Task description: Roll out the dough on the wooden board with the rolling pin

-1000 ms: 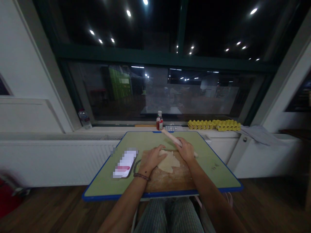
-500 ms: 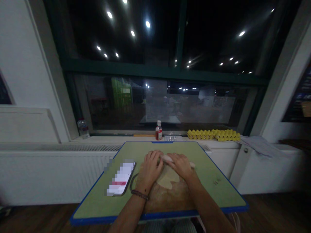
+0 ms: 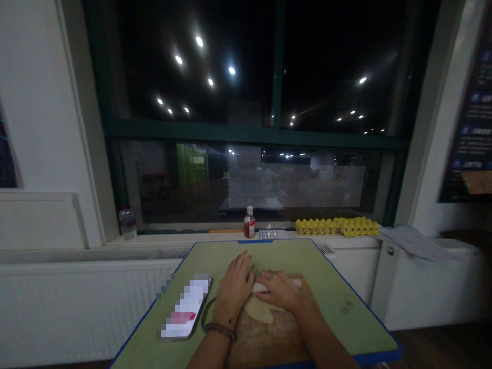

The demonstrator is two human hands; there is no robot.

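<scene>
A pale rolling pin [image 3: 262,288] lies crosswise over a thin, flat sheet of dough [image 3: 261,310]. Beneath the dough is a brown wooden board [image 3: 265,341] dusted with flour. My right hand [image 3: 280,288] is closed over the pin, its fingers curled across the top, and the pin's right end shows past the knuckles. My left hand [image 3: 235,282] lies with its fingers stretched forward at the pin's left end; the palm and thumb hide that end, and its contact with the pin cannot be seen clearly. My forearms cover both sides of the board.
The board rests on a green table [image 3: 215,251] with a blue edge. Left of my hands lies a phone [image 3: 188,310], its screen blurred. On the windowsill stand a small red-labelled bottle [image 3: 249,224], a clear bottle [image 3: 127,224] and yellow egg cartons [image 3: 336,226].
My view has tilted upward. The pin and my right hand have come nearer to me over the dough, covering more of it. My left hand's fingers now stretch straighter, reaching forward past the pin.
</scene>
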